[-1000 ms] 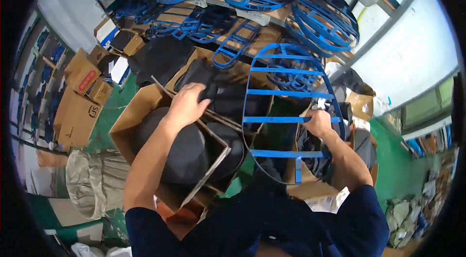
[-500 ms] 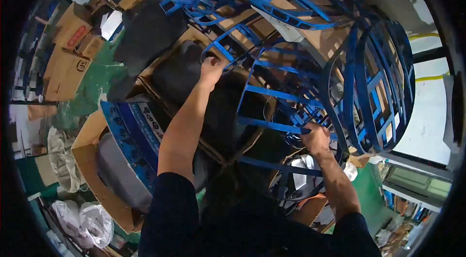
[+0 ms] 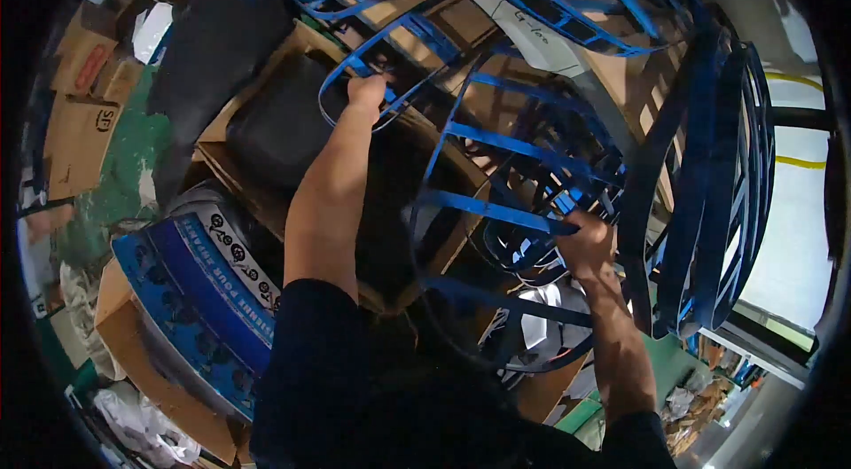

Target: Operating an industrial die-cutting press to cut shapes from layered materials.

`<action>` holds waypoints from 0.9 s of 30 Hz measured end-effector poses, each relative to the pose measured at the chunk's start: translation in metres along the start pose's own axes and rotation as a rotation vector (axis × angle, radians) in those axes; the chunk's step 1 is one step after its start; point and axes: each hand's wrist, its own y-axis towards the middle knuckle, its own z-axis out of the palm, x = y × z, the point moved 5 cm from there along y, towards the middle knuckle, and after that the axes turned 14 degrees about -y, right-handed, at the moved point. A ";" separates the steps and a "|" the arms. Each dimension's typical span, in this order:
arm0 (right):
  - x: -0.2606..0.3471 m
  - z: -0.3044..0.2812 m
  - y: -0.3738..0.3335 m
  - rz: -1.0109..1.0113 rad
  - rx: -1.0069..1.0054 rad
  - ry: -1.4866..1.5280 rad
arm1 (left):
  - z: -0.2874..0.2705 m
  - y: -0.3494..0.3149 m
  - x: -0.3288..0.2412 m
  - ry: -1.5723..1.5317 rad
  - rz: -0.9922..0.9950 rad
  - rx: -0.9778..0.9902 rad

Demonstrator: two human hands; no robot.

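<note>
My left hand (image 3: 368, 97), arm stretched forward, is closed on a crossbar of a blue looped strip frame (image 3: 357, 63) above an open box. The material looks like painted metal or plastic strip. My right hand (image 3: 587, 243) grips the end of a slat on a larger blue slatted frame (image 3: 505, 212). That frame stands in front of me, its slats running across and its rim curving down toward my body. The fingertips of both hands are partly hidden. Whether the two frames are joined cannot be seen.
More blue frames are stacked at the far side (image 3: 541, 3) and upright on the right (image 3: 709, 185). A cardboard box (image 3: 232, 150) with dark padded pieces lies below my left arm. Left of it is a blue printed carton (image 3: 195, 314). Brown cartons (image 3: 80, 132) stand far left.
My view has shifted, so the boxes sit further left. The blue looped frame and my left hand have moved slightly up and left; both hands keep their grip.
</note>
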 end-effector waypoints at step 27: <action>0.133 0.002 0.085 -0.032 -0.102 0.026 | 0.086 -0.018 -0.197 0.527 0.059 0.211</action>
